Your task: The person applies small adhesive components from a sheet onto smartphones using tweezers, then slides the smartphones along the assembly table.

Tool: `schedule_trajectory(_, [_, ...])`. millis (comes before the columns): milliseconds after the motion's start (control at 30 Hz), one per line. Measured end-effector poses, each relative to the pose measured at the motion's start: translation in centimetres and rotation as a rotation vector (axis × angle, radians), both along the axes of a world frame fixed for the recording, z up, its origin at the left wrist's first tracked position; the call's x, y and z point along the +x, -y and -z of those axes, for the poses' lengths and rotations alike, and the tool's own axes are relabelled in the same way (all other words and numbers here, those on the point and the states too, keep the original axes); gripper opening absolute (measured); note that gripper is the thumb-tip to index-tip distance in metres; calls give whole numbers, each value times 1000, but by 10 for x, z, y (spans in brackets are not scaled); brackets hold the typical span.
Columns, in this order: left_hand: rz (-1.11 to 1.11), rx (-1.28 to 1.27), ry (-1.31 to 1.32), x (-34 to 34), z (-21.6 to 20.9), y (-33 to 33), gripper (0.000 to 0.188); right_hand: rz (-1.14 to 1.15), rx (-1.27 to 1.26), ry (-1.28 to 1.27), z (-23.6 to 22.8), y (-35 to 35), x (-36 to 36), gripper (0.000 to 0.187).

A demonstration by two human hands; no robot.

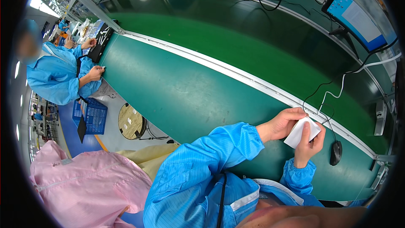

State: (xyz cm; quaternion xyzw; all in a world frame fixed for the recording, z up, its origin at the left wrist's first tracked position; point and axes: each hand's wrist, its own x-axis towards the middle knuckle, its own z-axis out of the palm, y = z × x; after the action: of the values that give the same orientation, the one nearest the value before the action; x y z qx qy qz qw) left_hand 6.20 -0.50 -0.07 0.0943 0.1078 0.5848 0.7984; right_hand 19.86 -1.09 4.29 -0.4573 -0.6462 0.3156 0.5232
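A small white piece of paper (296, 131) is held up over the green table, its flat side toward me. At its upper edge, my left hand (280, 124) pinches it between closed fingertips. My right hand (311, 147) grips it from the lower right, with the thumb lying across the front and the fingers behind. Whether it is one sheet or several layers, I cannot tell. A black computer mouse (336, 153) lies on the table to the right of my right hand, its cable running up past the paper.
The green tabletop (181, 88) has a white rail (202, 60) along its far side. A monitor (356, 19) stands at the far right with cables. At left, a blue-clad co-worker (63, 74) handles things beside a black tray (101, 42). Someone in pink (88, 181) is close by; a blue crate (90, 116) and round stool (131, 121) are below.
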Motion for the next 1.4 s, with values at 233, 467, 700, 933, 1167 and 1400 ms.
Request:
schedule_trajectory(233, [12,4,-29,0,-1,1,14,5,8,9,1,-1,1,19])
schedule_trajectory(467, [29,6,-60,0,-2,1,16,9,-19,-3,0,0,2,21])
schedule_trajectory(700, [25,4,-58,2,0,1,17,-1,3,2,1,0,2,20])
schedule_trajectory(933, [-2,-10,-27,0,-8,2,21,15,-19,-33,2,-2,0,20])
schedule_trajectory(1167, [4,-3,-42,0,-7,3,22,4,-9,-23,0,-1,0,19])
schedule_trajectory(1400, [9,25,-47,1,-1,0,19,11,3,-11,-1,-2,-1,19])
